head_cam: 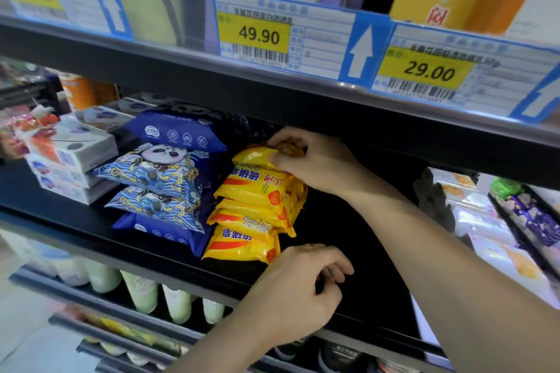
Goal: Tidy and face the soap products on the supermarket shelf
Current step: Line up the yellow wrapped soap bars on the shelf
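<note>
a: where are the soaps?

b: a row of shiny yellow plastic-wrapped soap bars (251, 209) runs from near to far on the black metal shelf (348, 239), just right of a stack of blue panda-print soft packs (160, 179). white and orange boxed soaps (66, 160) are piled further left.

a: and the hands?

b: the right hand (315, 160) reaches under the upper shelf to the far end of the row; its grip is pinched on the farthest yellow soap bar (257, 156), thumb on the near side, fingers curled over the top. the left hand (297, 291) is at the near edge of the shelf, just right of the nearest yellow bar (242, 244). its fingers are curled; i cannot tell whether that grip holds anything.

a: anything overhead?

b: yellow price tags (257, 36) reading 49.90 and 29.00 on the upper shelf's edge. pale bottles (142, 294) stand on the shelf below.
</note>
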Tool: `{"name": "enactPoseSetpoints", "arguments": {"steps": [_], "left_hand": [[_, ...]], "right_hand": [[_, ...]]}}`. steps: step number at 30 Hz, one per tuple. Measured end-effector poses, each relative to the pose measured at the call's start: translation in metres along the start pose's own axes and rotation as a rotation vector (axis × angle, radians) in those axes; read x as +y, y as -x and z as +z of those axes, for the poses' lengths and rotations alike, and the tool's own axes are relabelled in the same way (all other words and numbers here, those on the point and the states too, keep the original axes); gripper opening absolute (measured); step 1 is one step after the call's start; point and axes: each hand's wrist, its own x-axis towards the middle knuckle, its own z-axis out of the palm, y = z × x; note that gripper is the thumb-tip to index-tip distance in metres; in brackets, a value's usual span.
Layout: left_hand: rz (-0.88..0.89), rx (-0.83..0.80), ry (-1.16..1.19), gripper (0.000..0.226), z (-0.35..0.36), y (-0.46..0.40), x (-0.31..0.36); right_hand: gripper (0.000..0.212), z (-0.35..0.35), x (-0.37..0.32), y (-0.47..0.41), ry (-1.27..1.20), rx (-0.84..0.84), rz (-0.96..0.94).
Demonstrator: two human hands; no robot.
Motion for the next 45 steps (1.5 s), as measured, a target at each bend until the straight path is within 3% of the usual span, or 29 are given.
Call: {"name": "enactPoseSetpoints", "arguments": {"steps": [2,5,7,9,12,17,23,28,35,39,45], "left_hand": [[0.004,0.001,0.005,0.033,0.0,0.0,0.0],[0.012,0.003,0.01,0.032,0.0,-0.001,-0.001],[0.019,0.006,0.013,0.031,0.0,-0.001,-0.002],[0.025,0.008,0.02,0.031,0.0,-0.001,-0.003],[0.024,0.012,0.034,0.031,-0.001,0.0,-0.003],[0.017,0.013,0.029,0.031,0.0,0.0,-0.003],[0.013,0.01,0.026,0.032,0.001,-0.001,-0.004],[0.015,0.027,0.028,0.032,0.001,-0.001,-0.004],[0.019,0.079,0.0,0.033,0.002,-0.002,-0.004],[0.016,0.148,-0.052,0.05,0.006,-0.003,-0.005],[0.043,0.266,-0.01,0.081,0.009,-0.002,-0.007]], "right_hand": [[0.049,0.003,0.003,-0.002,0.001,0.002,-0.057],[0.088,0.0,0.013,0.001,-0.154,0.011,0.037],[0.095,-0.008,0.028,-0.001,-0.334,0.084,0.143],[0.078,-0.017,0.046,-0.005,-0.38,0.114,0.205],[0.057,-0.027,0.082,-0.01,0.01,0.189,0.269],[0.061,-0.03,0.122,-0.009,0.249,-0.007,0.337],[0.061,-0.016,0.152,-0.016,0.217,-0.003,0.313],[0.035,-0.013,0.16,-0.018,0.228,0.158,0.267],[0.021,-0.009,0.146,0.011,0.144,0.358,0.132],[0.026,-0.008,0.132,0.047,0.094,0.481,0.064],[0.032,0.007,0.12,0.12,-0.056,0.531,0.012]]}}
